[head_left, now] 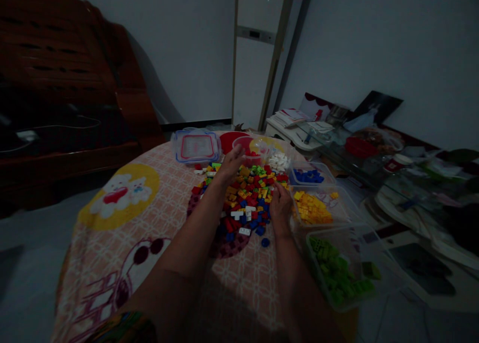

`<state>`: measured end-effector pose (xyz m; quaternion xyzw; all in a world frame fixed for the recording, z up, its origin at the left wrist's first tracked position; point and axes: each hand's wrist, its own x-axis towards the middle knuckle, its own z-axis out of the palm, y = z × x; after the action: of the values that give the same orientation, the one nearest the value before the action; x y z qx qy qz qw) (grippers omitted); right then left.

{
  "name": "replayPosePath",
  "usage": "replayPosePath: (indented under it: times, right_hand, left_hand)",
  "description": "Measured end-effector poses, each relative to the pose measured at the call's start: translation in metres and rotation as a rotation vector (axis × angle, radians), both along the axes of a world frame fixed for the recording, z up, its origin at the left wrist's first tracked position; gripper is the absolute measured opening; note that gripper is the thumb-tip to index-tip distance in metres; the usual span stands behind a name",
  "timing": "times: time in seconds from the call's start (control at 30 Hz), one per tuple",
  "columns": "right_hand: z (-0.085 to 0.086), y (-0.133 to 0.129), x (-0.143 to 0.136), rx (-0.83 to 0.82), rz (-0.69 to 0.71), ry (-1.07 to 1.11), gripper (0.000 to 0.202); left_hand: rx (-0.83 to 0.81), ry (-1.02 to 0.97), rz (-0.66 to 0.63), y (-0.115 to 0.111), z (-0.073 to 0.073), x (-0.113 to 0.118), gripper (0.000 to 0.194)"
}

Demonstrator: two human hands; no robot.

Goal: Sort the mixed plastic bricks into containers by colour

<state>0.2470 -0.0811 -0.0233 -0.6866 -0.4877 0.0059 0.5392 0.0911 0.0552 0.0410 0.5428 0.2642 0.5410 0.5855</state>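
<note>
The pile of small, mixed-colour plastic bricks (250, 202) sits on the cloth-covered counter (160, 203). The left hand (230, 166) is over its far edge, the right hand (281, 203) at its right side; how open each grip is, or what it holds, is hard to tell. Slow, gentle picking seems best. Right of the pile, clear plastic boxes (342, 208) hold blue, yellow and green bricks.

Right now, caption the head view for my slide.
Left hand near a tub of red bricks, right hand at a mixed heap, beside clear containers of blue, yellow and green bricks.
</note>
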Motion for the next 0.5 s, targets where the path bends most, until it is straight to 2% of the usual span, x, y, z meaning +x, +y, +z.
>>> replayPosePath:
  times: [0.07, 0.13, 0.23, 0.37, 0.5]
  right_hand:
    - [0.0, 0.0, -0.001, 0.001, -0.004, 0.008, 0.044]
    - [0.001, 0.001, -0.001, -0.001, -0.011, 0.015, 0.044]
    - [0.002, 0.001, -0.002, 0.0, -0.009, 0.02, 0.044]
    - [0.002, 0.0, -0.001, -0.001, 0.0, 0.013, 0.045]
    - [0.0, 0.0, 0.0, -0.008, 0.001, -0.002, 0.045]
  left_hand:
    - [0.042, 0.116, -0.036, -0.002, 0.004, -0.008, 0.066]
    - [0.105, 0.314, -0.056, -0.004, 0.008, -0.013, 0.054]
    - [0.291, 0.676, 0.007, -0.008, 0.012, -0.01, 0.036]
    - [0.533, 1.077, 0.037, -0.016, 0.005, 0.009, 0.028]
    - [0.64, 1.252, 0.057, -0.023, -0.006, 0.021, 0.022]
